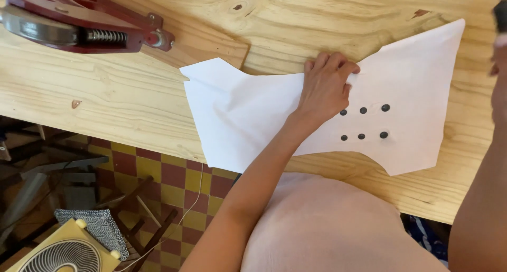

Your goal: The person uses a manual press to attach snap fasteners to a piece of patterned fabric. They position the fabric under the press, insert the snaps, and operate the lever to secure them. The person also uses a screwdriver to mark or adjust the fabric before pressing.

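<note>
At frame centre, the white fabric (253, 113) on the bench (105, 103) is pinched by the left hand (325, 87), above six black studs (363, 123). The right hand's (499, 55) grip, at right edge, cannot be told.
</note>
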